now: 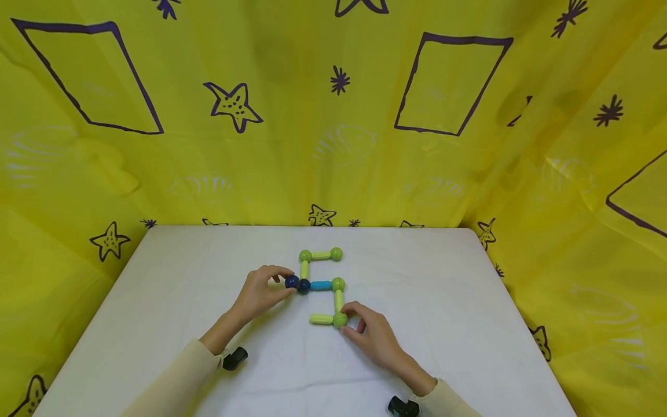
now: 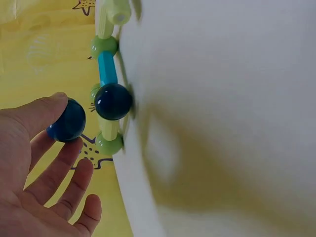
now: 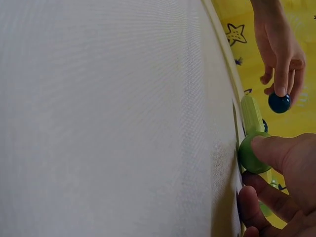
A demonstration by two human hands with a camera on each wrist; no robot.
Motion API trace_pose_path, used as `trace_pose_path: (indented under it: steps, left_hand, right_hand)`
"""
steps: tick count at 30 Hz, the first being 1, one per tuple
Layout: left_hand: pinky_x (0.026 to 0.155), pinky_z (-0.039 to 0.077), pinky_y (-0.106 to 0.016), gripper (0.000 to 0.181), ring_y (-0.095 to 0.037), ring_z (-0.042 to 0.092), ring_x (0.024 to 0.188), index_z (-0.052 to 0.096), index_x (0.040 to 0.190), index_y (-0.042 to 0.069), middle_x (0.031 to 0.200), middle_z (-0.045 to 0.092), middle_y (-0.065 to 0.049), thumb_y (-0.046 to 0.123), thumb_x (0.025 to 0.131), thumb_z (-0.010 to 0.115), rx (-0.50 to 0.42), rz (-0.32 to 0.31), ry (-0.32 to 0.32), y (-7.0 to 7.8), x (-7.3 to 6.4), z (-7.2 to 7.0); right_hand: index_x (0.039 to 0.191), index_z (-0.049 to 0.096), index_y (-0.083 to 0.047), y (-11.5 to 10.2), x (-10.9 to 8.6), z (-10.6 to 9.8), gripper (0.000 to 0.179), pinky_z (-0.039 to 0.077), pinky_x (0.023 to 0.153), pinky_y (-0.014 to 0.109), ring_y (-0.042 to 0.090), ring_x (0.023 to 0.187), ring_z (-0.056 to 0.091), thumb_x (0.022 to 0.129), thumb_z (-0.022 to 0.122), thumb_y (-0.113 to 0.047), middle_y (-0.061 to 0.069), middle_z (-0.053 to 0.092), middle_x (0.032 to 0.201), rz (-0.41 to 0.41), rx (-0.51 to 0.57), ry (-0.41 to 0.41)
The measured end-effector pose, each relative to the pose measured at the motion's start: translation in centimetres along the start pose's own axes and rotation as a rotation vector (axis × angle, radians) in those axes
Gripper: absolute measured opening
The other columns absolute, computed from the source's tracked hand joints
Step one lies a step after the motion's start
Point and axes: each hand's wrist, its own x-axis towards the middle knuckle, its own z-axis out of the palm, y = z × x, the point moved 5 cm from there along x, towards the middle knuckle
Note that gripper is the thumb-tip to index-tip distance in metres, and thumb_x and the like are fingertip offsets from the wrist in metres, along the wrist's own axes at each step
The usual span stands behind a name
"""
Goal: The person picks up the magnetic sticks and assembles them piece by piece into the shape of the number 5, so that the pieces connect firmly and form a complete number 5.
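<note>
On the white table lies an S-shaped figure of rods and balls. My left hand [image 1: 263, 292] pinches a dark blue ball [image 2: 69, 121] between thumb and fingers. A gap shows in the left wrist view between it and the figure's own dark blue ball [image 2: 113, 101]. From that second ball a blue rod [image 1: 321, 285] runs right to a green ball [image 1: 338, 284]. My right hand [image 1: 376, 339] holds the front green corner ball [image 3: 254, 152] with thumb and fingertips. A light green rod [image 1: 321, 319] extends left from this corner, its other end bare.
The back of the figure has a light green rod [image 1: 321, 255] between two green balls, one at the left corner [image 1: 305, 256] and one at the right end [image 1: 336, 254]. A yellow patterned curtain [image 1: 292, 156] hangs around the white table [image 1: 208, 260]. Each wrist wears a small black camera [image 1: 235, 358].
</note>
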Motion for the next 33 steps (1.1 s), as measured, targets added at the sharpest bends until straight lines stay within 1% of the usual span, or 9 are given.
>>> trace_pose_path:
  steps: [6, 10, 13, 17, 20, 27, 33]
  left_hand:
    - [0.074, 0.052, -0.039, 0.033, -0.023, 0.065, 0.084, 0.078, 0.107, 0.008, 0.098, 0.076, 0.000, 0.007, 0.077, 0.090, 0.010, 0.011, -0.020, -0.2, -1.6, 0.3]
    - [0.075, 0.053, -0.038, 0.033, -0.022, 0.065, 0.084, 0.078, 0.107, 0.007, 0.098, 0.076, 0.000, 0.007, 0.077, 0.090, 0.007, 0.023, -0.043, -0.3, -2.2, 0.7]
    - [0.075, 0.052, -0.035, 0.032, -0.022, 0.064, 0.084, 0.078, 0.107, 0.007, 0.098, 0.076, 0.000, 0.007, 0.078, 0.090, 0.008, 0.020, -0.061, -0.4, -2.5, 0.9]
    - [0.075, 0.051, -0.032, 0.031, -0.020, 0.063, 0.083, 0.078, 0.107, 0.007, 0.098, 0.076, 0.000, 0.008, 0.078, 0.089, 0.006, 0.005, -0.093, -0.6, -2.9, 1.3]
    - [0.076, 0.051, -0.031, 0.030, -0.020, 0.063, 0.084, 0.078, 0.108, 0.007, 0.099, 0.075, 0.000, 0.009, 0.080, 0.088, -0.002, -0.002, -0.120, -0.7, -3.0, 1.6]
    - [0.078, 0.052, -0.032, 0.031, -0.020, 0.064, 0.087, 0.077, 0.110, 0.007, 0.100, 0.075, 0.000, 0.011, 0.081, 0.088, -0.014, -0.015, -0.148, -1.0, -3.0, 2.1]
    - [0.081, 0.054, -0.034, 0.031, -0.019, 0.064, 0.090, 0.076, 0.112, 0.007, 0.104, 0.075, -0.001, 0.012, 0.083, 0.087, -0.034, -0.018, -0.179, -0.9, -2.9, 2.3]
  right_hand:
    - [0.119, 0.067, -0.024, 0.0, 0.3, 0.0, 0.035, 0.042, 0.055, 0.022, 0.001, 0.059, 0.047, 0.088, 0.082, -0.015, -0.010, 0.070, 0.109, 0.015, -0.015, -0.013]
    - [0.118, 0.067, -0.022, -0.1, 0.7, -0.1, 0.035, 0.042, 0.055, 0.022, 0.001, 0.058, 0.047, 0.088, 0.082, -0.014, -0.008, 0.071, 0.110, 0.012, -0.019, -0.015]
    - [0.118, 0.067, -0.021, -0.1, 1.1, -0.1, 0.034, 0.043, 0.055, 0.022, 0.001, 0.058, 0.046, 0.088, 0.082, -0.014, -0.006, 0.072, 0.111, -0.005, -0.028, -0.016]
    - [0.118, 0.067, -0.021, 0.0, 1.6, 0.1, 0.034, 0.043, 0.056, 0.022, 0.002, 0.058, 0.046, 0.089, 0.081, -0.013, -0.005, 0.072, 0.111, -0.009, -0.037, -0.026]
    - [0.117, 0.067, -0.021, -0.1, 2.1, 0.1, 0.033, 0.042, 0.056, 0.023, 0.003, 0.058, 0.046, 0.089, 0.081, -0.013, -0.004, 0.072, 0.111, -0.006, -0.040, -0.030]
    - [0.116, 0.066, -0.021, -0.5, 3.0, 0.3, 0.031, 0.043, 0.056, 0.024, 0.004, 0.058, 0.047, 0.090, 0.080, -0.012, -0.003, 0.072, 0.111, -0.009, -0.047, -0.042]
    - [0.117, 0.066, -0.020, -0.5, 3.2, 0.3, 0.032, 0.043, 0.057, 0.024, 0.004, 0.058, 0.047, 0.090, 0.080, -0.012, -0.003, 0.072, 0.111, 0.006, -0.056, -0.042]
